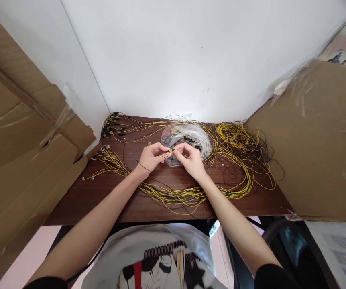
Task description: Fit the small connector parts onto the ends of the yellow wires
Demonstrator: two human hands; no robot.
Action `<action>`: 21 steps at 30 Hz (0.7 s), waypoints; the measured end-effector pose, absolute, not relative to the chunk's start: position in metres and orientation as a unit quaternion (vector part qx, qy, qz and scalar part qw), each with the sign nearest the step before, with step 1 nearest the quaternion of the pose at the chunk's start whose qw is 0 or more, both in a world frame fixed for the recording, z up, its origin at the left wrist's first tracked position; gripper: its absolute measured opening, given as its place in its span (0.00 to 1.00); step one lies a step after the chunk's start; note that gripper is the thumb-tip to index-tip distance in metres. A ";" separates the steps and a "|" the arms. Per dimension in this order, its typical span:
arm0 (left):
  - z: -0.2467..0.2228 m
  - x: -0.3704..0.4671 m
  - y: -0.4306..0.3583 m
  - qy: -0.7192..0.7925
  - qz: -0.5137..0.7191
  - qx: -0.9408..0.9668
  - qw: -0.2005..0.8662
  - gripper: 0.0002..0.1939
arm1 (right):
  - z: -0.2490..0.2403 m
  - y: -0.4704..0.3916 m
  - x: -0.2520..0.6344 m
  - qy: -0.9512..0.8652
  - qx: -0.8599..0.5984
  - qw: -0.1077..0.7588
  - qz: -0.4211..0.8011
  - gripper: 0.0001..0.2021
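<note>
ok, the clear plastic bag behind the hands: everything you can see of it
The bag is clear, crinkled, thin plastic film, lying slumped on the dark wooden table near the white wall. Small black and yellow parts show through it; their shape is too small to tell. Its mouth cannot be made out. Yellow wires loop around and beside it. The left hand and right hand meet just in front of its near edge, pinching a small yellow piece; whether they touch the bag is unclear.
</note>
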State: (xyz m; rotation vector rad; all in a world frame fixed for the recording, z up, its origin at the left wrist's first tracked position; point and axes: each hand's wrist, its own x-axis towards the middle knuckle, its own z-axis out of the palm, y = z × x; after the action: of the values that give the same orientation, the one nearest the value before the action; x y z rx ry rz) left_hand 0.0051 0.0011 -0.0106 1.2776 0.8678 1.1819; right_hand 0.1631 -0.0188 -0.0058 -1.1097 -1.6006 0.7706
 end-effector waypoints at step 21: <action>-0.008 0.005 0.001 0.373 0.494 0.538 0.573 0.16 | -0.006 -0.016 0.165 -0.615 -0.452 0.519 0.384 0.11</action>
State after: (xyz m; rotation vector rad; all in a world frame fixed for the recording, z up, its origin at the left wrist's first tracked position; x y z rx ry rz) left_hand 0.0055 0.0009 -0.0077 1.2601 0.8734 1.1577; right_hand 0.1653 -0.0157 -0.0056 -1.0846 -1.4740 0.9220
